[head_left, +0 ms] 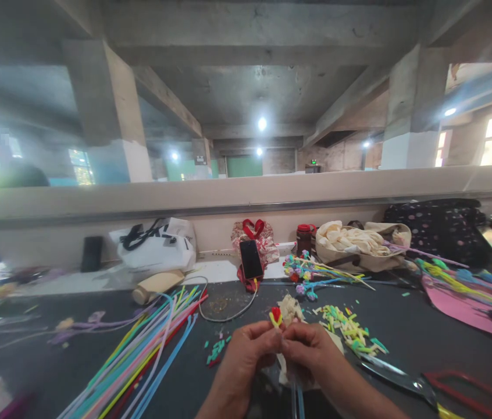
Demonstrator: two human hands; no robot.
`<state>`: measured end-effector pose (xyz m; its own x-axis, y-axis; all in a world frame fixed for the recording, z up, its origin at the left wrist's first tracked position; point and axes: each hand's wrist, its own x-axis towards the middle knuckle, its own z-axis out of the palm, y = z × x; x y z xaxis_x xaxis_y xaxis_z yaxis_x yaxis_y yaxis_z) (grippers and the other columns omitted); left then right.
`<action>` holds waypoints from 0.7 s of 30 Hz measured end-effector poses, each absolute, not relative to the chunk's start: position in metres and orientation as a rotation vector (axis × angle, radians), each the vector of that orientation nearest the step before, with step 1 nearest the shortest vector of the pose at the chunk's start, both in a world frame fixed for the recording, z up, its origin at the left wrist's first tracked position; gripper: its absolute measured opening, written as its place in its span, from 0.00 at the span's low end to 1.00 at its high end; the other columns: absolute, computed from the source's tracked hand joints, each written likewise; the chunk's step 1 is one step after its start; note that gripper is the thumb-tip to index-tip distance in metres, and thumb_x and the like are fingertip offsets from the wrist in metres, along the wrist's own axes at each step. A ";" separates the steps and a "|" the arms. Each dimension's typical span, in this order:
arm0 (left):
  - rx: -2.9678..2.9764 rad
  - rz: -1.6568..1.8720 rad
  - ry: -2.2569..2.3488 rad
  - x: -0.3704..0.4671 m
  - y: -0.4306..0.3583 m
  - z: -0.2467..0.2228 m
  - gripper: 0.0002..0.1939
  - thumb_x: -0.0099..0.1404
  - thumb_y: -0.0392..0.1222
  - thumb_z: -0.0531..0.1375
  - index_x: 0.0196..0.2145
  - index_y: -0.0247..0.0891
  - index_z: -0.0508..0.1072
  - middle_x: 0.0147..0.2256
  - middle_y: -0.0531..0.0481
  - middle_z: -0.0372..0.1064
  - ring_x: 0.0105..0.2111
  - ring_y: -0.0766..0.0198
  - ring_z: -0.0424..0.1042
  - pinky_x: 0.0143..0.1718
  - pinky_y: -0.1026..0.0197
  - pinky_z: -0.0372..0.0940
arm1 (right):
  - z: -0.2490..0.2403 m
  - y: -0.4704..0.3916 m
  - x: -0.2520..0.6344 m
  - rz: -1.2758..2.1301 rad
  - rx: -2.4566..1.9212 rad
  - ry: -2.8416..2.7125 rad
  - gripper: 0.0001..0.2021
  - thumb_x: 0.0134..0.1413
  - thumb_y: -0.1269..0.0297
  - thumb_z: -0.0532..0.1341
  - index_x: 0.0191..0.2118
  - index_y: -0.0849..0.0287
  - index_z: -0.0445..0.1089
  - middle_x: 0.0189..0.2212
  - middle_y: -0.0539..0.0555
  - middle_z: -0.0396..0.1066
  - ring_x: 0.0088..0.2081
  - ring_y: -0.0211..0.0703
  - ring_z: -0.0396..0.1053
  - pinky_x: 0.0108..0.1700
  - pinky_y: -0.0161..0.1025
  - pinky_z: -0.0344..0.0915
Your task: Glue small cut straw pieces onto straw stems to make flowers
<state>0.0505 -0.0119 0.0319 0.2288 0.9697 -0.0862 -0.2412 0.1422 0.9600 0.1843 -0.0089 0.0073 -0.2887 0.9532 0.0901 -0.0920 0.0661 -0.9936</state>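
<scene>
My left hand is closed in a pinch on a small red and yellow pipe-cleaner flower, whose looped top shows above the fingertips. My right hand pinches at the same spot, its thumb and finger meeting the left ones. Crumpled cream tissue sits just behind the fingers. Below the hands, blue and pale stems hang down, partly hidden by the wrists. Short yellow and green pipe-cleaner pieces lie to the right, and a few green bits lie left of my hands.
Long coloured pipe cleaners spread at left. Scissors with red handles lie at right. Finished pipe-cleaner flowers rest behind the hands. A phone leans on a red-patterned bag; its cable crosses the black table. Bags line the back.
</scene>
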 end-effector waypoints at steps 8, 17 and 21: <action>1.073 1.114 0.966 0.050 -0.010 0.026 0.15 0.46 0.49 0.63 0.25 0.33 0.76 0.24 0.48 0.69 0.25 0.67 0.62 0.26 0.66 0.54 | 0.003 -0.004 0.184 1.266 -0.964 -1.511 0.21 0.38 0.45 0.59 0.19 0.62 0.62 0.10 0.42 0.53 0.12 0.27 0.48 0.15 0.28 0.43; 1.085 1.100 0.912 0.050 -0.006 0.022 0.12 0.49 0.45 0.61 0.28 0.32 0.77 0.24 0.49 0.70 0.24 0.68 0.63 0.26 0.66 0.55 | -0.005 0.002 0.185 1.176 -0.950 -1.560 0.19 0.40 0.48 0.59 0.19 0.62 0.63 0.11 0.44 0.57 0.13 0.29 0.52 0.17 0.29 0.47; 1.095 1.108 0.925 0.051 -0.007 0.024 0.11 0.50 0.43 0.61 0.28 0.32 0.76 0.23 0.50 0.68 0.23 0.69 0.61 0.25 0.67 0.54 | 0.001 -0.002 0.184 1.203 -0.984 -1.542 0.19 0.41 0.47 0.58 0.20 0.62 0.63 0.12 0.44 0.57 0.14 0.28 0.51 0.16 0.29 0.47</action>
